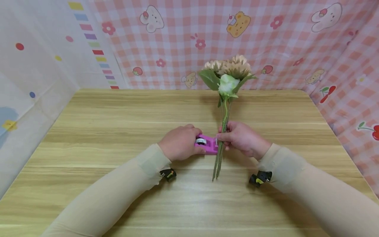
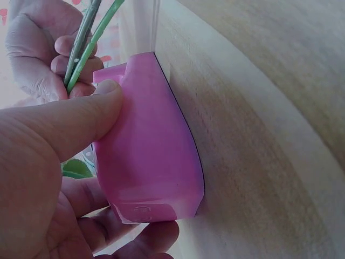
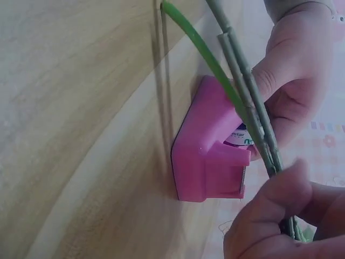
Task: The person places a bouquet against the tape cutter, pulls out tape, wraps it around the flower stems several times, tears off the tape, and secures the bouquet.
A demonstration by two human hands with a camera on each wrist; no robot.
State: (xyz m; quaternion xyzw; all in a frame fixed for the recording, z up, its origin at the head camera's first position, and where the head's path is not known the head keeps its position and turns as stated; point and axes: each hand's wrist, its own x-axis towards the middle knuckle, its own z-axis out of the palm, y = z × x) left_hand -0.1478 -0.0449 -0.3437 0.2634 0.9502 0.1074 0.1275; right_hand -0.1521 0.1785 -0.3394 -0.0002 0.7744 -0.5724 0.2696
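A pink tape dispenser (image 1: 208,144) (image 2: 151,151) (image 3: 207,156) stands on the wooden table (image 1: 118,131). My left hand (image 1: 181,142) grips it, with the thumb (image 2: 81,116) pressed on its side. My right hand (image 1: 241,138) (image 3: 275,216) holds a bunch of artificial flowers by the green stems (image 1: 222,144) (image 3: 242,97) (image 2: 86,43), right against the dispenser's cutter end. The beige and white flower heads (image 1: 231,70) point away from me. The stem ends (image 1: 215,176) rest near the table.
Pink checked cloth with cartoon animals (image 1: 237,39) hangs behind and to the right of the table. A pale dotted sheet (image 1: 35,65) covers the left side. Small cameras sit at both wrists (image 1: 168,174) (image 1: 260,177).
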